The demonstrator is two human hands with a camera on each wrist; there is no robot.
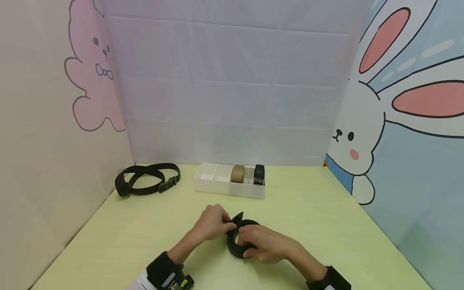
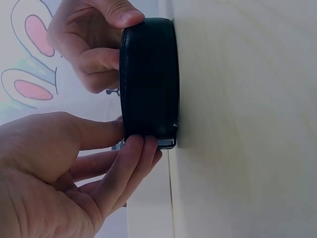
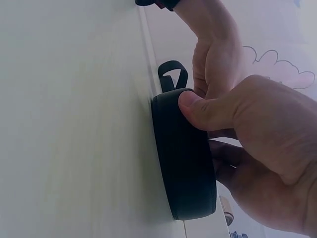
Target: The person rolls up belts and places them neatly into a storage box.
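A black belt (image 1: 235,249), wound into a round coil, stands on its edge on the table. My left hand (image 1: 214,222) pinches the coil's left side between thumb and fingers, where a metal buckle (image 2: 167,143) shows beside the fingertips. On the other side, my right hand (image 1: 270,245) grips the coil, its thumb on the outer wrap and fingers reaching into the middle. A short end of the belt sticks up past the left fingers. In the right wrist view the outer wrap of the belt (image 3: 183,158) looks smooth and dark.
Behind the hands stands a white divided box (image 1: 228,190), holding a coiled tan belt (image 1: 237,174) and a coiled black belt (image 1: 259,173) in separate compartments. A loosely looped black belt (image 1: 125,188) lies at the back left. Printed fabric walls surround the pale yellow table (image 1: 326,213).
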